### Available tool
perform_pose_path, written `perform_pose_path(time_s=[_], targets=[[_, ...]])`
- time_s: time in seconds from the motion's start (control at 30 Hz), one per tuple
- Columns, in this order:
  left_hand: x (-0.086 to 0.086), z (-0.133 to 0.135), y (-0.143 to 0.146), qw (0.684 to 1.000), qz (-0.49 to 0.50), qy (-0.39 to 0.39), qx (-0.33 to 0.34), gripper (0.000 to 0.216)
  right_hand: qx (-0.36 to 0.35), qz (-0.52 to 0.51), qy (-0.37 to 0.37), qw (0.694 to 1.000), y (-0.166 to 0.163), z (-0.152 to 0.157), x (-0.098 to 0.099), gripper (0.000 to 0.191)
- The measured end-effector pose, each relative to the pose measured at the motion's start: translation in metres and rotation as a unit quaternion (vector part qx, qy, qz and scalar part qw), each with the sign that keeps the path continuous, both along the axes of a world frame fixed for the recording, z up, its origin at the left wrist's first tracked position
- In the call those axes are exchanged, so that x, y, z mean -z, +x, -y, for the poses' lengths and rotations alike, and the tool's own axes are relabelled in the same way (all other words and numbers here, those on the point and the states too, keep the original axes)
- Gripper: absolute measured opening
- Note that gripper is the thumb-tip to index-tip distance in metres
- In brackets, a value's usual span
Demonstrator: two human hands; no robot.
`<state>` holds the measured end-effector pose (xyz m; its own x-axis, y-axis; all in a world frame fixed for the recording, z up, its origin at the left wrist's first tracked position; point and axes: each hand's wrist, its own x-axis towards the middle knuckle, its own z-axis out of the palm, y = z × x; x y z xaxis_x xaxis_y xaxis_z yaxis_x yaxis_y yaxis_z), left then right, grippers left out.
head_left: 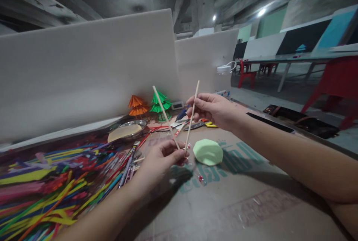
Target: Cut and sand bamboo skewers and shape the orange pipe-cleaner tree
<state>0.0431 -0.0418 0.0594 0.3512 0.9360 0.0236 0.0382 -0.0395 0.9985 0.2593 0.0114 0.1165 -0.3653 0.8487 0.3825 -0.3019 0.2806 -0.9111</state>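
You have two thin wooden sticks in hand: your left hand (pixel 165 157) pinches the left stick (pixel 165 117) at its lower end, fingers closed round it so it leans up and to the left, while your right hand (pixel 208 109) grips the right stick (pixel 192 115) near its upper part between thumb and fingertips, its lower end coming down close to your left fingers. The sticks appear to meet or cross just above the cardboard-covered table (pixel 251 203), beside the pale green paper piece (pixel 208 152). You seem to be at the stage of lining the sticks up; the next move calls for steady ends held together. Coloured paper strips (pixel 47 185) lie at your left, and the folded green paper tree (pixel 160 103) and orange paper tree (pixel 137 106) stand by the white partition (pixel 84 69).
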Motion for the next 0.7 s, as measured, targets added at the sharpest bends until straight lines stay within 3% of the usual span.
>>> perform_pose_path(time_s=[0.13,0.3,0.53,0.7], targets=[[0.0,-0.006,-0.001,0.999,0.016,-0.037,-0.013,0.019,0.008,0.03,0.055,0.998,0.012,-0.004,-0.007,0.021],[0.007,-0.014,-0.005,0.999,0.019,-0.048,-0.016,0.029,0.021,0.049,0.063,0.997,0.024,-0.013,-0.009,0.019],[0.013,-0.019,-0.007,0.998,-0.059,0.005,-0.016,0.02,0.044,0.083,0.062,0.994,0.019,-0.021,0.0,0.024],[0.009,-0.019,-0.007,0.997,-0.072,0.004,-0.017,0.021,0.111,0.194,0.051,0.973,0.01,-0.03,0.017,0.012]])
